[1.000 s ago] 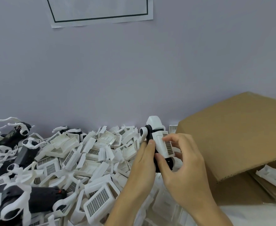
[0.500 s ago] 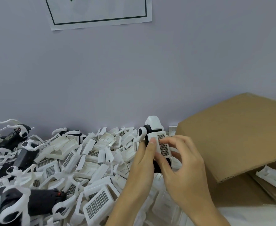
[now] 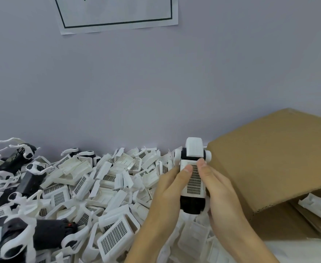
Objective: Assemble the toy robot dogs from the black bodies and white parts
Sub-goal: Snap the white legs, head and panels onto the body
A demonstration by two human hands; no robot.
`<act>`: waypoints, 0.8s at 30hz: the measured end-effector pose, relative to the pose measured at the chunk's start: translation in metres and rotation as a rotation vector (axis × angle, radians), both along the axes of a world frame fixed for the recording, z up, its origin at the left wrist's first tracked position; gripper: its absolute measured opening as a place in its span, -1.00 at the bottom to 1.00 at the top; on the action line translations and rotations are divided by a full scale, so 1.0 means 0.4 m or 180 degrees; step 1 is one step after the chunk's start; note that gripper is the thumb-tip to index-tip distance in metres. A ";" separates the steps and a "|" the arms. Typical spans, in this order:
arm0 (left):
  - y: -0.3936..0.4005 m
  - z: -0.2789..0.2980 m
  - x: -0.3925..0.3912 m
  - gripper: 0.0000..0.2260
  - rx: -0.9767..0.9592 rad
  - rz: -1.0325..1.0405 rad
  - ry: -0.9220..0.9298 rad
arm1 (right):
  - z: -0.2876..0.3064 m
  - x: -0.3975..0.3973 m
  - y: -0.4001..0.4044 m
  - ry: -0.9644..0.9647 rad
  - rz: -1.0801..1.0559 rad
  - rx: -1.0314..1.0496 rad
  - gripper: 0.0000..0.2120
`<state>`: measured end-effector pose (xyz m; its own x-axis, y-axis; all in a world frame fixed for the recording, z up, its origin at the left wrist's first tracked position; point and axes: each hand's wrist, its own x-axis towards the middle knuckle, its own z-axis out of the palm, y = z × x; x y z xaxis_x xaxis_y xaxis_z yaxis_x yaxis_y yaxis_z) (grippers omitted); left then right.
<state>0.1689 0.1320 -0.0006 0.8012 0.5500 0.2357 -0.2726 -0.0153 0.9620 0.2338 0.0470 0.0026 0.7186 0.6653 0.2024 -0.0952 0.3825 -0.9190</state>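
Note:
Both hands hold one toy robot dog upright over the heap: a black body with a white head on top and a white grille cover on its face. My left hand grips its left side, thumb pressing the cover. My right hand grips the right side, thumb on the cover's top edge. A heap of loose white grille covers fills the table to the left. Black bodies with white legs lie at the far left.
An open cardboard box stands at the right, its flap raised, with white parts inside. A grey wall with a paper sheet rises directly behind the heap.
The dog has been turned so the grille cover faces me squarely. Both thumbs have moved onto the cover, which now lies flat against the black body.

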 end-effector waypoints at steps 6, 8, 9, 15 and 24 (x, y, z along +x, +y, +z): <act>-0.008 0.016 0.007 -0.63 -0.0169 0.0106 0.0029 | 0.006 -0.001 0.005 0.0040 0.0022 0.0150 -0.68; -0.012 0.014 0.010 -0.63 -0.0374 0.0085 0.0047 | 0.007 -0.001 0.006 0.0006 -0.0144 0.0092 -0.68; -0.013 0.013 0.011 -0.65 -0.0485 0.0077 0.0060 | 0.005 0.000 0.005 -0.0020 -0.0238 0.0063 -0.69; -0.005 0.011 0.010 -0.67 -0.0730 -0.0066 0.0026 | -0.005 -0.001 0.005 -0.0042 -0.0462 0.0093 -0.71; -0.007 0.022 0.012 -0.64 -0.0382 0.0018 0.0230 | -0.017 -0.002 0.016 -0.0061 -0.0593 -0.0034 -0.64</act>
